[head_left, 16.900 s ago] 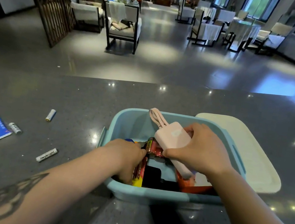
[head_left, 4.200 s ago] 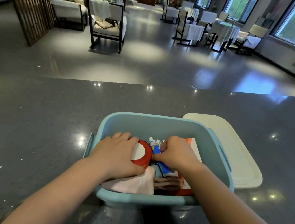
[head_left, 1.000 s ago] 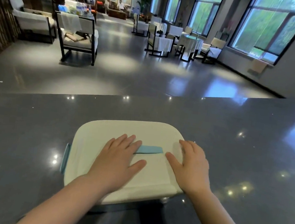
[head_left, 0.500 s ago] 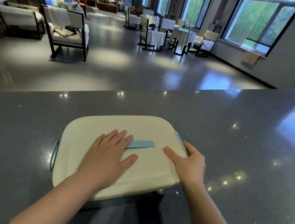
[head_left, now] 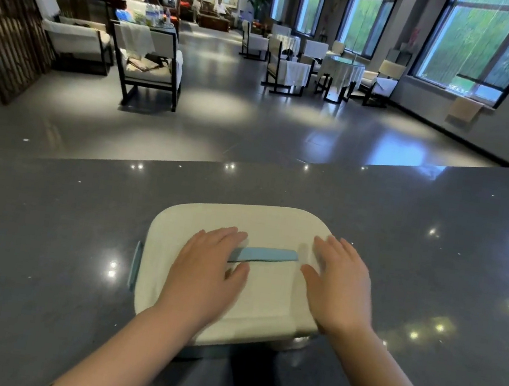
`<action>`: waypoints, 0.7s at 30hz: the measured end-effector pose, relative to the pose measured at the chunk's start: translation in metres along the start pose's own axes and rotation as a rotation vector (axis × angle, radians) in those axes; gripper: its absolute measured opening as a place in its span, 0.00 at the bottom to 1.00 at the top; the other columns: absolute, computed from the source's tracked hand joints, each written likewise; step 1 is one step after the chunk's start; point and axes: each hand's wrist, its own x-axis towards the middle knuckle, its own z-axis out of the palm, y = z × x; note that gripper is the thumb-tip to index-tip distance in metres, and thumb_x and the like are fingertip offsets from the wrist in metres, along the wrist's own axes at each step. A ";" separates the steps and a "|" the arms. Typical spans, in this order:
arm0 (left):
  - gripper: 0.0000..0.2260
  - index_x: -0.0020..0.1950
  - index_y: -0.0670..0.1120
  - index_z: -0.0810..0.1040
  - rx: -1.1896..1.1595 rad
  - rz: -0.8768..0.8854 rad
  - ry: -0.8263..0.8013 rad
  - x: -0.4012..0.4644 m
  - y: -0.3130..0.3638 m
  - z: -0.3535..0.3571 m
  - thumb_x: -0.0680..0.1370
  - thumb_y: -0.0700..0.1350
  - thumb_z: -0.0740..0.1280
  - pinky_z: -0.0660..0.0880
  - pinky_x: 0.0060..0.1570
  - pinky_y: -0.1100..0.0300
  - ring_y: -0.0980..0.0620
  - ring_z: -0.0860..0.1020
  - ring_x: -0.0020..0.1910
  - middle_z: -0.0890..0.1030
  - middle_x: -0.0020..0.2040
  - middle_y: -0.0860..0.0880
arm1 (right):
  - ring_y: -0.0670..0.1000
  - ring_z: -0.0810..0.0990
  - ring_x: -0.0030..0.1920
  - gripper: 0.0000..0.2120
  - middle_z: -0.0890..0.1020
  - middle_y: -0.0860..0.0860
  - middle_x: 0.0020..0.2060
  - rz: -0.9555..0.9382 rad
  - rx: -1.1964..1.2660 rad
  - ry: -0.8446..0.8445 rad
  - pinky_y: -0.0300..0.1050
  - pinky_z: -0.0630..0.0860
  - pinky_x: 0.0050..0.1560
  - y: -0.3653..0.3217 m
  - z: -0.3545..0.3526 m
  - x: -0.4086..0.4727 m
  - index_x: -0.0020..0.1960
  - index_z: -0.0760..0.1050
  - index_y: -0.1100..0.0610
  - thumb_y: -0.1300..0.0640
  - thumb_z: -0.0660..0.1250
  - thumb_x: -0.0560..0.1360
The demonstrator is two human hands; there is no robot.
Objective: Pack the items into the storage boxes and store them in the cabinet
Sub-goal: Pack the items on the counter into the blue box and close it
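Lidded storage box rests on grey counter.

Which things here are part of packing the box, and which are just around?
Part of the job: storage box, lid, lid handle, left hand, right hand.

Just around: countertop, armchairs, tables, windows.

Box contents hidden under lid; left hand covers handle end.

Polished grey floor reflects ceiling lights. Beyond it, a dark-framed armchair stands left of cloth-covered tables. Large windows line the wall right of those tables.
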 end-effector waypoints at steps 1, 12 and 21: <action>0.20 0.69 0.54 0.69 -0.005 -0.027 0.070 -0.005 -0.006 -0.007 0.77 0.51 0.63 0.54 0.72 0.60 0.57 0.65 0.68 0.69 0.70 0.57 | 0.50 0.56 0.75 0.26 0.58 0.47 0.76 -0.127 -0.019 -0.059 0.45 0.53 0.74 -0.016 0.007 -0.005 0.75 0.60 0.46 0.45 0.60 0.78; 0.26 0.68 0.62 0.63 -0.322 -0.519 0.062 -0.053 -0.072 -0.036 0.72 0.62 0.65 0.70 0.50 0.61 0.58 0.74 0.59 0.73 0.59 0.65 | 0.40 0.40 0.75 0.23 0.46 0.38 0.76 -0.659 -0.100 -0.394 0.46 0.31 0.72 -0.076 0.039 -0.014 0.75 0.48 0.34 0.40 0.45 0.80; 0.26 0.71 0.59 0.64 -0.413 -0.483 0.187 -0.054 -0.057 -0.029 0.74 0.54 0.66 0.71 0.62 0.56 0.59 0.72 0.61 0.72 0.64 0.58 | 0.38 0.41 0.74 0.22 0.48 0.36 0.76 -0.638 -0.065 -0.396 0.44 0.32 0.72 -0.076 0.038 -0.015 0.73 0.50 0.32 0.38 0.46 0.79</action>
